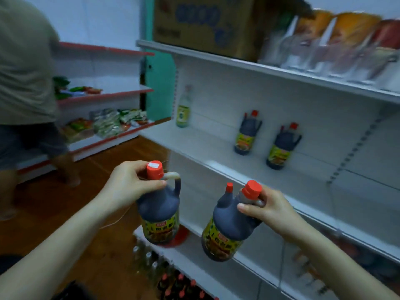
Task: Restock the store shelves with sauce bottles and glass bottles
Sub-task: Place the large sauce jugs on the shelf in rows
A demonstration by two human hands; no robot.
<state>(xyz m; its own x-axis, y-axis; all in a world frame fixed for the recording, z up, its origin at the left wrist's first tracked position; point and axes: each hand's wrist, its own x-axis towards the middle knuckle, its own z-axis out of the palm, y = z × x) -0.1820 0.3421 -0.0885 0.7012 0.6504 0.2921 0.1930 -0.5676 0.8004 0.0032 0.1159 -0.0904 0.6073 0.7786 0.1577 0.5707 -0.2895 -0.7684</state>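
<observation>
Before the white shelving (313,109), the left hand (134,185) grips a dark sauce bottle (159,213) by the neck, fingers curled just under its red cap. It hangs upright above the left end of the lower shelf (216,252), where a red disc (180,237) lies behind its base. The right hand (266,206) is closed round the neck and handle of a second bottle (229,224), which tilts left, near the first but apart from it. Both are held in front of the shelving, below the middle shelf (194,146). On that shelf two standing bottles (246,135) of the same kind sit toward the right by the back panel, and a pale bottle (183,111) stands well apart at the left end. Above, a cardboard box (207,24) and blurred packets (346,40) fill the top shelf. By the shelving's foot stand clear glass bottles (147,258) and red-capped ones (179,284). At left, another person (23,72) stands on the wooden floor (97,169) before far shelves (108,124) of packaged goods.
</observation>
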